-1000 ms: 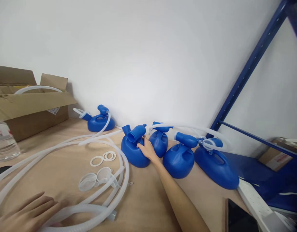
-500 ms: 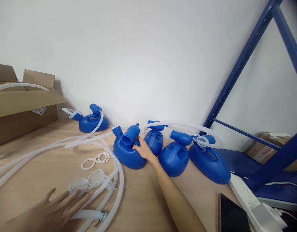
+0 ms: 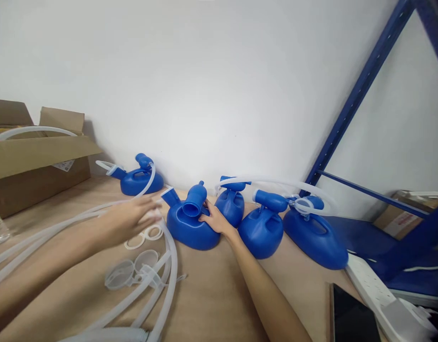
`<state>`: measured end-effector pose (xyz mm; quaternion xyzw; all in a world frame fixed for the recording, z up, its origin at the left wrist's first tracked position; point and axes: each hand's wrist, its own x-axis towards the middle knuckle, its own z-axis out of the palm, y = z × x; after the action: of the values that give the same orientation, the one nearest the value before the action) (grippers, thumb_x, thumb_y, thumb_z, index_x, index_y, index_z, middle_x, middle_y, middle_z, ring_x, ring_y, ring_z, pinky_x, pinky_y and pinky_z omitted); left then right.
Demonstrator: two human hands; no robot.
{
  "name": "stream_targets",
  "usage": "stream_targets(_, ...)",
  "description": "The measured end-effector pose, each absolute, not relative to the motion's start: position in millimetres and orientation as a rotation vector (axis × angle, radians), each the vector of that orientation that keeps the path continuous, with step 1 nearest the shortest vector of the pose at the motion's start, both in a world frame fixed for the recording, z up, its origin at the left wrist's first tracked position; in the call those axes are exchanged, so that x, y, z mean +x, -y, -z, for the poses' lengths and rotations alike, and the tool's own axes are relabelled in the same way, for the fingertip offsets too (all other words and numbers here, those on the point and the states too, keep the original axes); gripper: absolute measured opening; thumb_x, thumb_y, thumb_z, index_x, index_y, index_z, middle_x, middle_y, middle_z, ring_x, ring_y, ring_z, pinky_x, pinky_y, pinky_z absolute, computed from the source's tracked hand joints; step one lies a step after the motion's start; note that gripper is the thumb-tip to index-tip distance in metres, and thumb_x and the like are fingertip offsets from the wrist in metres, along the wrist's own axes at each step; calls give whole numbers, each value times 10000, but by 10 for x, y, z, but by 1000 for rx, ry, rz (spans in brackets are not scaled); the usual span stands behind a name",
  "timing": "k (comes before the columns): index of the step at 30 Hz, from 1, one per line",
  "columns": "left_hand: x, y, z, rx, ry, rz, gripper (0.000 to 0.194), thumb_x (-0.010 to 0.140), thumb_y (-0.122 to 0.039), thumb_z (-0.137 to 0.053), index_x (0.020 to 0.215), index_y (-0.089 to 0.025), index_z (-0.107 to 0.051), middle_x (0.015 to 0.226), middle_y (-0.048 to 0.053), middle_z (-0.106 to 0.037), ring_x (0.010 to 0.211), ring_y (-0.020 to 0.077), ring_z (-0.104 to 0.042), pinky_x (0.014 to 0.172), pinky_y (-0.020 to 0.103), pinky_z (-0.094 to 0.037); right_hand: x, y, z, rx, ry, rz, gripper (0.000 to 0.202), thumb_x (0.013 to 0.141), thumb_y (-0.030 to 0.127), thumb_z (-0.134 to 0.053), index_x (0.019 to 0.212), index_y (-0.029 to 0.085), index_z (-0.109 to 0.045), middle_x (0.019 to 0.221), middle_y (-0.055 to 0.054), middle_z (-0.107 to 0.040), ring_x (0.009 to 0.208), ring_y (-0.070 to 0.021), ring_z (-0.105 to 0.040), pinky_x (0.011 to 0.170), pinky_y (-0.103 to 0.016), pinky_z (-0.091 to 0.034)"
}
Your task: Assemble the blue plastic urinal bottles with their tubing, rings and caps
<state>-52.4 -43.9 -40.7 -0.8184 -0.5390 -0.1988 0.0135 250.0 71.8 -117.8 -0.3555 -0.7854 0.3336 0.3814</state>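
My right hand (image 3: 219,219) grips the handle area of a blue urinal bottle (image 3: 190,230) standing on the table. The thumb is in front; the other fingers are partly hidden. A blue funnel-like piece (image 3: 195,199) sits on top of that bottle, wide mouth towards me. My left hand (image 3: 137,214), smeared by motion, reaches over clear hoses (image 3: 172,266) close to the bottle's slanted neck. Whether it pinches anything is unclear. Beneath it lie white rings (image 3: 154,232), partly covered, and nearer me several translucent caps (image 3: 119,274).
More blue urinal bottles stand right (image 3: 261,232) and far left (image 3: 141,182), some with hoses. An open cardboard box (image 3: 41,171) is at the left. At the right are a phone (image 3: 354,313), a white power strip (image 3: 370,280) and a blue metal shelf frame (image 3: 361,90).
My left hand has risen from beside the clear caps and moved forward and right, towards the bottle's neck. My right hand stays on the same bottle. The view has shifted slightly.
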Motion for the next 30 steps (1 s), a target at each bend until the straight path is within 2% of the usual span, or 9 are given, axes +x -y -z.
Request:
stream_targets(2, -400, -1, 202, -2400, 1785, 802, 608, 928, -696, -385, 1055, -215, -736, 1149, 122, -737, 1037, 318, -657, 839, 372, -494, 2510, -715, 1174, -883, 2019, -860, 679, 776, 224, -674, 1444, 225, -550, 1393, -86, -667, 1302, -313, -596, 1127, -469, -413)
stream_targets(4, -317, -310, 188, -2428, 1875, 910, 598, 886, -721, -398, 773, -197, -665, 862, 103, -719, 826, 270, -640, 727, 340, -458, 2524, -712, 1168, -867, 2034, -863, 669, 775, 225, -682, 1434, 235, -565, 1374, -69, -682, 1278, -307, -611, 1124, -468, -419)
stream_targets(6, -273, -482, 258, -2475, 1905, 1002, 576, 856, -729, -413, 657, -208, -554, 699, 57, -637, 694, 220, -574, 650, 314, -411, 2541, -711, 1159, -858, 2047, -867, 653, 768, 225, -694, 1412, 246, -591, 1334, -52, -707, 1239, -306, -632, 1113, -471, -431)
stream_targets(10, -283, -582, 357, -2460, 1942, 1098, 538, 834, -722, -462, 681, -209, -517, 654, 14, -554, 645, 184, -505, 599, 290, -358, 2569, -702, 1135, -854, 2060, -890, 645, 775, 223, -694, 1412, 247, -602, 1321, -48, -716, 1247, -317, -626, 1108, -473, -437)
stream_targets(15, -361, -628, 387, -2571, 2016, 1090, 583, 857, -704, -464, 552, -210, -411, 538, -20, -370, 545, 138, -356, 548, 291, -270, 2572, -671, 1098, -833, 2082, -944, 624, 795, 226, -679, 1413, 242, -602, 1390, -50, -675, 1298, -324, -588, 1123, -471, -426)
stream_targets(21, -404, -693, 428, -2749, 1873, 1071, 561, 895, -673, -433, 622, -190, -515, 615, 7, -482, 617, 172, -450, 591, 290, -315, 2555, -650, 1097, -838, 2070, -891, 478, 806, 227, -676, 1284, 236, -679, 1255, -38, -733, 1147, -315, -653, 1074, -466, -469)
stream_targets(25, -444, -729, 438, -2804, 1895, 1077, 551, 906, -658, -421, 601, -200, -437, 604, 1, -444, 602, 160, -414, 580, 288, -304, 2557, -668, 1121, -829, 2094, -886, 390, 830, 258, -662, 1217, 218, -692, 1192, -45, -739, 1106, -312, -653, 1051, -458, -477)
stream_targets(30, -511, -786, 485, -2986, 1839, 1128, 535, 895, -684, -465, 663, -202, -466, 646, -10, -434, 622, 154, -401, 589, 276, -330, 2568, -703, 1149, -809, 2116, -908, 339, 836, 295, -672, 1159, 193, -685, 1182, -73, -725, 1132, -326, -633, 1049, -470, -461)
